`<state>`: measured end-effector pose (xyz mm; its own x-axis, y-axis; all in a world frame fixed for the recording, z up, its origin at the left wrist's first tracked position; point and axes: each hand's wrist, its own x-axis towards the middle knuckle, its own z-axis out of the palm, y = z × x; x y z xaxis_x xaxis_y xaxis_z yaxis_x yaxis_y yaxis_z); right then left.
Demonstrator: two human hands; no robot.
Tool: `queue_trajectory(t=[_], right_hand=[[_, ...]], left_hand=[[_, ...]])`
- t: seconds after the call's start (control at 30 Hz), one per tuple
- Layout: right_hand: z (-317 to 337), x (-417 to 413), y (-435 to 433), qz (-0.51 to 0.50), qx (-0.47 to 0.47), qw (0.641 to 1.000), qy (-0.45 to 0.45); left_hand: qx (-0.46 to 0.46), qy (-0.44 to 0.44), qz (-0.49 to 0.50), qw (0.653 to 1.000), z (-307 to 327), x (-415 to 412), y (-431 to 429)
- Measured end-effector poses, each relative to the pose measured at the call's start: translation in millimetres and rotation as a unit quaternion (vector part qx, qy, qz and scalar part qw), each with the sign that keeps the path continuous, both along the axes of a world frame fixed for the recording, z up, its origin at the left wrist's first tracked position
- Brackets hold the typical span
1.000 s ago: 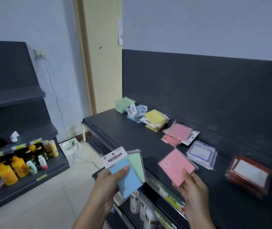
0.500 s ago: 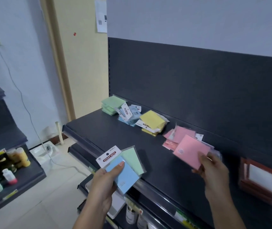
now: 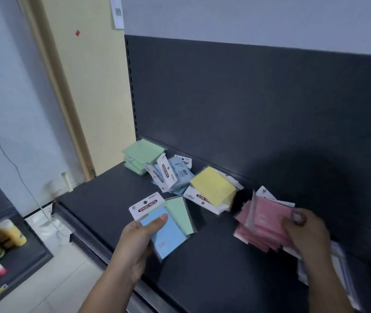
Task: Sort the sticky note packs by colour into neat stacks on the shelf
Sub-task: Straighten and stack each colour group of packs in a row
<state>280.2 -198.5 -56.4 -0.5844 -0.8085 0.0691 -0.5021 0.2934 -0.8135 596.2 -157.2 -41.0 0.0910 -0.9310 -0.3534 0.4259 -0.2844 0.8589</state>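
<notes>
Left hand: your left hand grips a blue pack and a green pack over the shelf, thumb on the blue one.
Right hand: your right hand pinches a pink pack on top of the pink pile.
Back row: green stack, blue pile, yellow stack.

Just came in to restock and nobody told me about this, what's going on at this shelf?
A person is sorting sticky note packs by colour on the dark shelf. The left hand holds a blue pack and a green pack fanned together. The right hand grips a pink pack at the pink pile. Further back lie a green stack, a blue pile and a yellow stack, not yet neat.
</notes>
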Motion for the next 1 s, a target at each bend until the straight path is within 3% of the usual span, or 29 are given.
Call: queue_trajectory(t=[0.13,0.2,0.27,0.33,0.43,0.53,0.63,0.83,1.0], right_hand=[[-0.8,4.9,-1.2,-0.011,0.001,0.999,0.036],[6.0,12.9,1.1,-0.033,-0.006,0.992,0.12],[17.1,32.4,6.0,-0.037,-0.071,0.98,0.183],[30.8,69.5,11.1,0.044,-0.136,0.984,0.104],[41.8,143.8,8.6,0.219,-0.111,0.967,-0.067],[33.8,205.5,-9.0,0.295,-0.063,0.95,-0.08],[25.3,248.7,-32.3,0.285,-0.014,0.944,-0.164],[27.3,293.0,-71.8,0.156,-0.079,0.906,-0.386],[36.9,315.2,-98.8,0.158,-0.118,0.881,-0.43]], left_hand=[[0.023,0.0,-0.015,1.0,-2.2,-3.5,-23.3],[0.026,0.004,-0.025,0.999,-0.8,-2.8,-34.3],[0.022,0.014,-0.046,0.999,3.1,0.0,-44.4],[0.016,0.026,-0.066,0.997,7.6,3.8,-54.4],[0.008,0.032,-0.079,0.996,14.3,12.3,-70.3],[0.006,0.061,-0.112,0.992,21.5,28.8,-87.6],[-0.017,0.053,-0.156,0.986,28.5,53.4,-105.0],[-0.062,0.013,-0.176,0.982,33.3,112.0,-147.5],[-0.084,-0.033,-0.181,0.979,36.8,126.2,-182.6]])
